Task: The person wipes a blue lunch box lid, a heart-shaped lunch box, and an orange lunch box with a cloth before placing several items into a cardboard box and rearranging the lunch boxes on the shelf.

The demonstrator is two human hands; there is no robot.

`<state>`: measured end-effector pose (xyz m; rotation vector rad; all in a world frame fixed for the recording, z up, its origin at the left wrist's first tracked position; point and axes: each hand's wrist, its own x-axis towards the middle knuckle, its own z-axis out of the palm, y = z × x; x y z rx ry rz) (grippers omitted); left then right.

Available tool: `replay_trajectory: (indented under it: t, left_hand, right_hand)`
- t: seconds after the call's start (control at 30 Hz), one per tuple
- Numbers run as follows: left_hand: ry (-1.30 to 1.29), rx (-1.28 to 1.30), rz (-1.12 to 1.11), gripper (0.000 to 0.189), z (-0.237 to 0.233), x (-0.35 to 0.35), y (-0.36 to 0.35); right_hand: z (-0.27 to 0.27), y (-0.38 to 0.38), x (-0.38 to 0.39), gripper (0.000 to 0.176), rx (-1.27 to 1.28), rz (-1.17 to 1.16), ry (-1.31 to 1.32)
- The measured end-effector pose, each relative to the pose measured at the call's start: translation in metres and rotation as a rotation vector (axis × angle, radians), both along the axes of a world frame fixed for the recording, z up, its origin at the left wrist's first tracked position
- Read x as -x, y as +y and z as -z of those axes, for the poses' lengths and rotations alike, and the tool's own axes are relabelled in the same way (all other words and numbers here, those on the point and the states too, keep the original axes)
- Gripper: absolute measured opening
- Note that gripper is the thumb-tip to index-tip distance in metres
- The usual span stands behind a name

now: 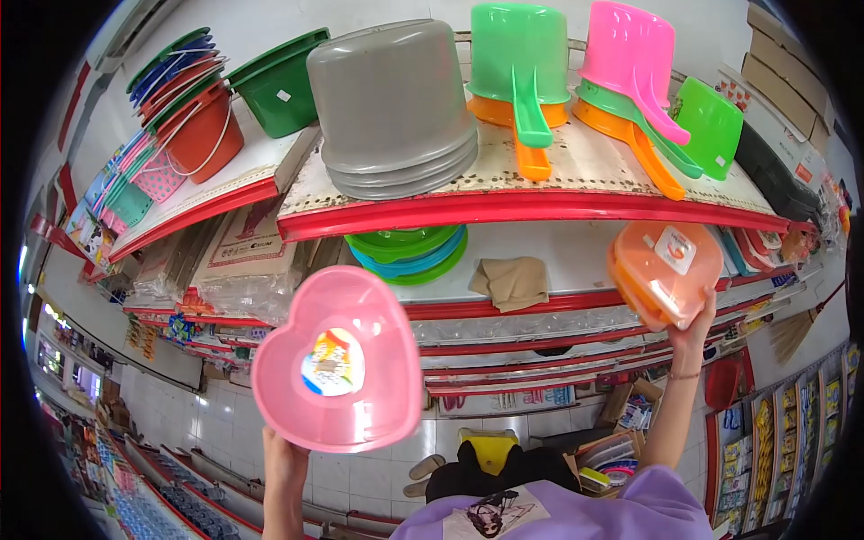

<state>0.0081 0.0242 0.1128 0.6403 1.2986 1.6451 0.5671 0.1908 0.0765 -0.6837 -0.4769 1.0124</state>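
Left hand is holding the pink heart-shaped bowl up in front of the shelving, by its lower-left edge; fingers are mostly disappearing behind the rim, apparently pinching the wall, but I can't tell how they're spread. Bowl is tilting its inside toward the wearer, likely so the round label on its floor is readable. Right hand is holding the orange heart-shaped container by its lower-right side, just in front of the shelf; a fingertip or two is showing along the edge, the rest is hiding behind, so it's probably a pinch, spread unclear. Its white sticker is facing the wearer too. One item per hand, held well apart, so neither is blocking the other. Between them, a beige cloth is lying on the lower shelf, with green and blue plasticware stacking up to its left. Above, grey tubs are sitting nested upside down, presumably saving space. Green dipper and pink dipper are nesting over others, mouths down, handles pointing frontward, probably for easy grabbing.
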Motion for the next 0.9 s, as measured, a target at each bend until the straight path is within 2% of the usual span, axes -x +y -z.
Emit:
replay_trajectory:
  t: [0.13, 0.23, 0.37, 0.53, 0.6, 0.7, 0.8, 0.87, 0.9]
  left_hand:
    - [-0.029, 0.047, 0.104, 0.022, 0.011, -0.023, 0.010]
    - [-0.036, 0.084, 0.236, 0.019, 0.021, -0.037, 0.020]
    - [-0.011, 0.133, 0.412, 0.020, 0.022, -0.063, 0.042]
    - [0.003, 0.138, 0.600, 0.025, 0.028, -0.111, 0.089]
    - [-0.022, 0.178, 0.717, 0.027, 0.039, -0.130, 0.112]
    - [-0.080, 0.157, 0.761, 0.024, 0.031, -0.173, 0.139]
    - [-0.094, 0.156, 0.853, 0.020, 0.041, -0.200, 0.170]
    - [-0.088, 0.149, 0.858, 0.018, 0.036, -0.218, 0.186]
    - [-0.086, 0.145, 0.869, 0.018, 0.038, -0.225, 0.196]
  right_hand:
    - [-0.004, 0.034, -0.021, 0.056, 0.066, 0.128, -0.052]
    - [0.008, 0.074, -0.048, 0.053, -0.057, 0.407, -0.247]
    - [0.011, 0.103, -0.072, 0.048, -0.012, 0.474, -0.232]
    - [0.011, 0.121, -0.082, 0.050, -0.037, 0.509, -0.171]
    - [0.026, 0.136, -0.094, 0.051, -0.020, 0.544, -0.121]
    - [0.036, 0.153, -0.103, 0.055, 0.029, 0.565, -0.065]
    - [0.051, 0.178, -0.125, 0.061, -0.020, 0.577, -0.209]
    - [0.072, 0.200, -0.144, 0.067, -0.136, 0.419, -0.132]
    - [0.077, 0.204, -0.152, 0.069, -0.056, 0.403, -0.117]
